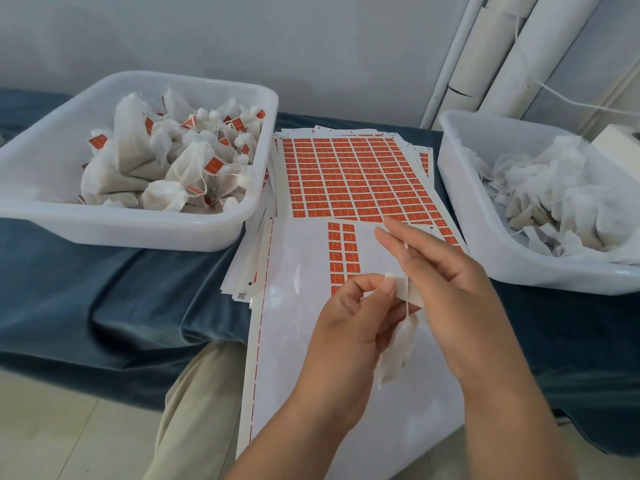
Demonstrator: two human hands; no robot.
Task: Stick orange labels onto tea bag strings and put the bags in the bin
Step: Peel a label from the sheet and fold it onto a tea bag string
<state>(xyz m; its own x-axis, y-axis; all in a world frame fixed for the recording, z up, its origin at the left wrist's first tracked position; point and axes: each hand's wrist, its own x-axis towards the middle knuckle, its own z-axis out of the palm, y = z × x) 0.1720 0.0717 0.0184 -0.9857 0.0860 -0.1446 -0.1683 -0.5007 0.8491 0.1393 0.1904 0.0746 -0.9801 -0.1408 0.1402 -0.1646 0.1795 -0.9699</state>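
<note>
One white mesh tea bag (398, 351) hangs from a thin white string (406, 261) over the near part of the label sheets, at the centre of the scene. The left hand (349, 313) pinches a small white paper tag (410, 294) on that string between thumb and forefinger. The right hand (450, 268) nips the string just above the tag, its other fingers fairly straight. Beneath them a fanned stack of white backing sheets (294, 341) lies on a dark blue velvet cloth (104, 306). The top sheet has a full grid of small rectangular orange labels (346, 174) on its far half. On the near half only two columns remain, partly hidden by the hands, and the rest is bare backing. Each label has pale marks too small to read. A square printed code (242, 295), also unreadable, and two black dots sit on the left margins of the sheets. There are two bins. The white plastic bin on the left (138, 230) holds a heap of white tea bags with orange tags (166, 157), too tangled to count. The white plastic bin on the right (491, 251) holds a pile of untagged white bags (554, 202). Several white tubes (512, 57) lean against the far wall on the right. A beige trouser leg (197, 410) shows at the near edge.
</note>
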